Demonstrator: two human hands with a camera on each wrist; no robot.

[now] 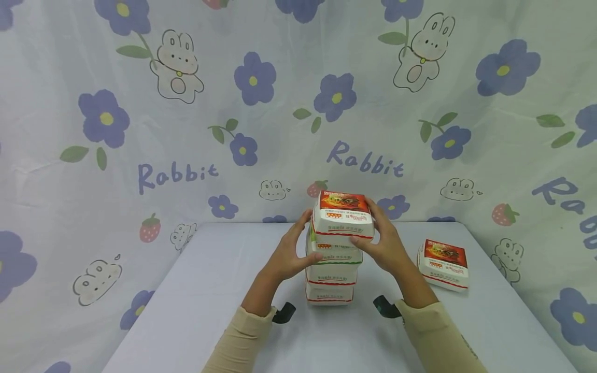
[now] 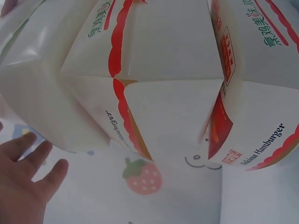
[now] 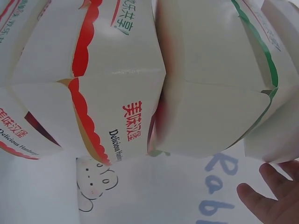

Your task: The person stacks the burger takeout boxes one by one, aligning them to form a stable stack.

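Note:
In the head view, a stack of white burger boxes stands mid-table. The top burger box [image 1: 345, 217], with a burger picture and red wavy rim, sits slightly to the right of those below. Under it are a green-rimmed box [image 1: 342, 257], a red-rimmed box [image 1: 332, 277] and the bottom box [image 1: 329, 296]. My right hand [image 1: 387, 246] holds the top box, thumb at its lower front edge, fingers along its right side. My left hand [image 1: 288, 256] is at the stack's left, fingers extended beside the top box, thumb near the green-rimmed box. Whether the top box fully rests is hidden.
Another burger box [image 1: 443, 264] lies alone on the white table [image 1: 224, 280], right of my right forearm. A patterned rabbit-and-flower curtain [image 1: 289, 129] hangs behind the table. Black wrist camera mounts [image 1: 386, 306] stick out from both sleeves near the stack's base.

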